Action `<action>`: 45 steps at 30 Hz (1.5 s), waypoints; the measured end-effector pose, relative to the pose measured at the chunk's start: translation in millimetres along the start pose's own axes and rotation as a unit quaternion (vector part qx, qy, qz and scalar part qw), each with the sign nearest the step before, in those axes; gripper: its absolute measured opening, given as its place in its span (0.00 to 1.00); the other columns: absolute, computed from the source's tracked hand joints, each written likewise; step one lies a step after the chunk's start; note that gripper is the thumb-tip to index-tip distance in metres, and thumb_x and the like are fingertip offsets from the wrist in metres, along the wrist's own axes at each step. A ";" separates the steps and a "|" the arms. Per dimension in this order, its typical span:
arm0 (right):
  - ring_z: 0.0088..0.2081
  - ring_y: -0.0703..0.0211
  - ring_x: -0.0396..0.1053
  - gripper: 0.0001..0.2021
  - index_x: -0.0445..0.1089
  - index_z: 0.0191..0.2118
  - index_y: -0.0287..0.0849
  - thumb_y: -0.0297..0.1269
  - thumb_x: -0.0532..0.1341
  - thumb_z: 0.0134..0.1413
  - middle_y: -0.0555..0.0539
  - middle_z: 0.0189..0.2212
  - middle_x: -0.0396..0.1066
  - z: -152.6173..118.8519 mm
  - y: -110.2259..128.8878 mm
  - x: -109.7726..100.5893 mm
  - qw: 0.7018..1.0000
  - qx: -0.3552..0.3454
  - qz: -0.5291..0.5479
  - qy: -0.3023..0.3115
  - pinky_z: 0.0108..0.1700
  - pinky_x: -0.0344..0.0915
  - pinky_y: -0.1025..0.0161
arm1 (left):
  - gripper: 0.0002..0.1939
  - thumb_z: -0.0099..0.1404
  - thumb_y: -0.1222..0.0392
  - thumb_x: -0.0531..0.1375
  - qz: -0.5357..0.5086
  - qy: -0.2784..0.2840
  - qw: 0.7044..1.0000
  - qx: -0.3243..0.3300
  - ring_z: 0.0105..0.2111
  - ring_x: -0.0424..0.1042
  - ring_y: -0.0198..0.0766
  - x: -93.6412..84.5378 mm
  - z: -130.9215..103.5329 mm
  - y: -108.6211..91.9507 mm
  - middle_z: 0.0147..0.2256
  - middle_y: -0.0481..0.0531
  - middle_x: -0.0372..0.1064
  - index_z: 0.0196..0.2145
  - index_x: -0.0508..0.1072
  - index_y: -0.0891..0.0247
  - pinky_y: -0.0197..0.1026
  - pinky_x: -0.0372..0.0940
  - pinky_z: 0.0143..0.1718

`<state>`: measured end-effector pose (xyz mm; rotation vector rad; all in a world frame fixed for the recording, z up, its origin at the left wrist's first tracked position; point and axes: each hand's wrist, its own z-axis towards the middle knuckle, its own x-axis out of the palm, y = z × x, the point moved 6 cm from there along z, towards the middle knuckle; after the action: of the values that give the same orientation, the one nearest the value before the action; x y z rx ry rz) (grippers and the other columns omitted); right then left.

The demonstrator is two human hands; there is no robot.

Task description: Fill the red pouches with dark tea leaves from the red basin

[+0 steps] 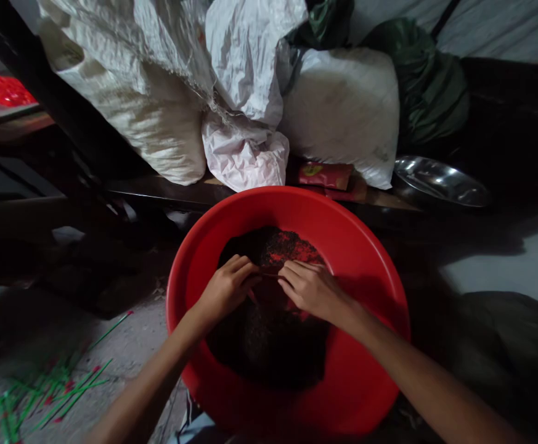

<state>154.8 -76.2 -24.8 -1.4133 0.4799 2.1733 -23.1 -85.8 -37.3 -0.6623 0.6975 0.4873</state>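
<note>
Over the red basin [324,213], left hand [234,282] (ten o'clock) and right hand [309,288] (one) are pinching a reddish strip [269,271], likely needing steadiness next.

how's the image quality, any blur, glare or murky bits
Head view: dim overall, the heap in the tub sinking into shadow and the strip between left hand and right hand murky; same view: bright glints on the bowl; same view: green stems smeared, outer parts soft.

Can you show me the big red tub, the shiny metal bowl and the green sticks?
Red tub [362,246]: head view, inner wall.
Metal bowl [442,180]: head view, shiny inside.
Green sticks [76,391]: head view, a stem in the pile.
</note>
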 end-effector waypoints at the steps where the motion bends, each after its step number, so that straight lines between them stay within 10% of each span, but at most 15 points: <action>1: 0.34 0.58 0.73 0.06 0.70 0.38 0.42 0.30 0.61 0.71 0.49 0.34 0.75 -0.5 -3.7 -1.4 1.000 0.005 0.023 -0.002 0.38 0.64 0.60 | 0.02 0.76 0.64 0.61 -0.038 0.004 0.999 -0.016 0.37 0.71 0.38 -1.7 -0.8 5.1 0.37 0.51 0.72 0.42 0.74 0.62 0.39 0.68 0.40; 10: 0.34 0.58 0.74 0.06 0.71 0.38 0.42 0.30 0.61 0.71 0.49 0.33 0.75 -0.9 -8.4 -2.9 0.996 0.007 0.089 -0.024 0.38 0.68 0.61 | 0.01 0.72 0.65 0.67 -0.179 0.020 0.978 -0.108 0.36 0.75 0.35 -14.1 -16.2 26.0 0.37 0.50 0.74 0.39 0.78 0.62 0.35 0.69 0.38; 17: 0.37 0.57 0.73 0.05 0.72 0.38 0.43 0.29 0.62 0.69 0.49 0.34 0.76 17.0 10.7 4.1 1.000 -0.011 0.027 -0.001 0.40 0.65 0.60 | 0.07 0.72 0.71 0.61 -0.098 -0.068 0.992 -0.040 0.34 0.73 0.36 -8.6 -7.1 4.6 0.34 0.51 0.75 0.37 0.76 0.63 0.37 0.68 0.35; 31: 0.34 0.56 0.69 0.08 0.71 0.36 0.42 0.28 0.58 0.69 0.47 0.30 0.73 37.4 35.1 19.6 0.993 -0.111 -0.033 0.027 0.36 0.57 0.57 | 0.15 0.69 0.77 0.53 0.006 0.017 0.997 0.068 0.33 0.72 0.38 -12.9 -1.9 3.0 0.34 0.52 0.74 0.38 0.76 0.63 0.39 0.69 0.35; 40: 0.35 0.58 0.72 0.12 0.77 0.38 0.43 0.23 0.58 0.68 0.49 0.30 0.76 -67.0 -30.2 -18.8 0.995 -0.035 -0.094 -0.026 0.38 0.63 0.59 | 0.13 0.71 0.74 0.56 0.005 -0.058 0.997 0.057 0.35 0.75 0.39 -11.7 -11.1 16.4 0.33 0.52 0.77 0.39 0.78 0.61 0.45 0.72 0.41; 45: 0.33 0.59 0.74 0.12 0.77 0.36 0.42 0.23 0.60 0.69 0.49 0.30 0.78 -103.8 -42.1 -26.6 0.991 0.002 -0.127 -0.052 0.41 0.68 0.60 | 0.06 0.73 0.60 0.64 -0.211 -0.101 0.966 -0.111 0.36 0.75 0.38 -7.2 -6.1 29.7 0.34 0.51 0.77 0.38 0.80 0.60 0.42 0.73 0.39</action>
<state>265.1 -103.8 -42.8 -1.2751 0.2501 2.0271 -48.6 -70.8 -47.1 -0.9309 0.2954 0.2334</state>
